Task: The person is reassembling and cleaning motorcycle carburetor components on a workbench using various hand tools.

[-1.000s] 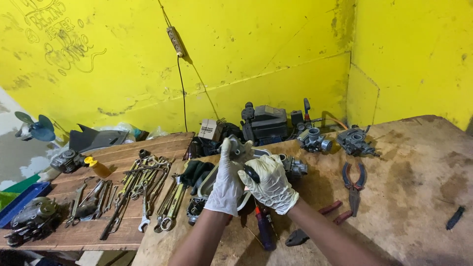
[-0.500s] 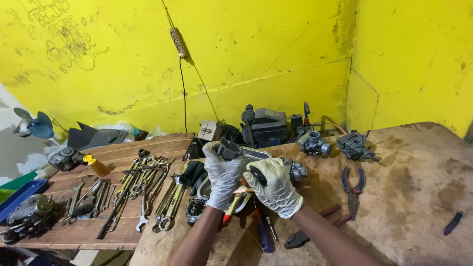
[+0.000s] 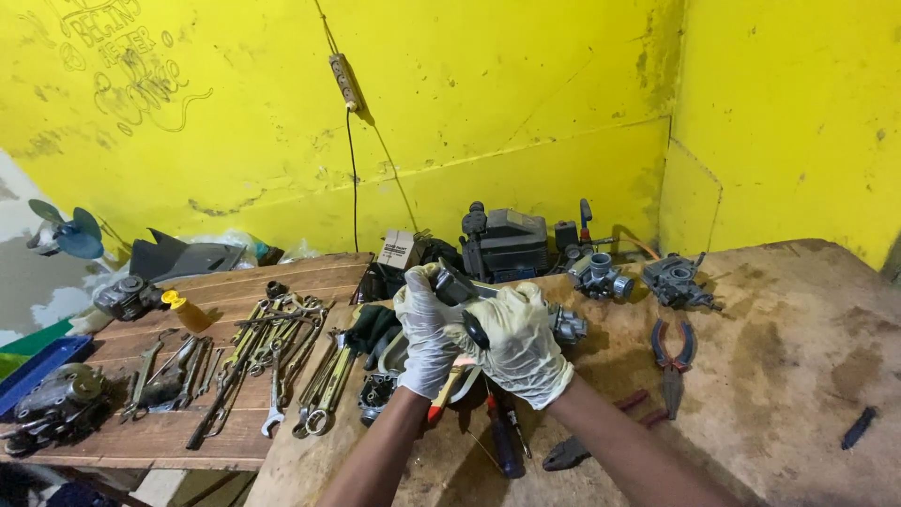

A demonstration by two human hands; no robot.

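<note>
Carburetor (image 3: 457,284) between both gloved hands

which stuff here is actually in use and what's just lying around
In use:
left hand
right hand
grey metal part, held up between both gloved hands over the bench

Lying about:
wrenches
pliers
carburettors
screwdriver
yellow bottle

1. The dark metal part (image 3: 457,286) is mostly covered by the gloved left hand (image 3: 424,340) and right hand (image 3: 518,343); its shape cannot be told.
2. Both forearms run off the bottom edge.
3. The hands hide part of the tools behind them.
4. The blue tray (image 3: 36,371) is cut by the left edge.
5. The small dark object (image 3: 859,427) is too small to tell.
</note>
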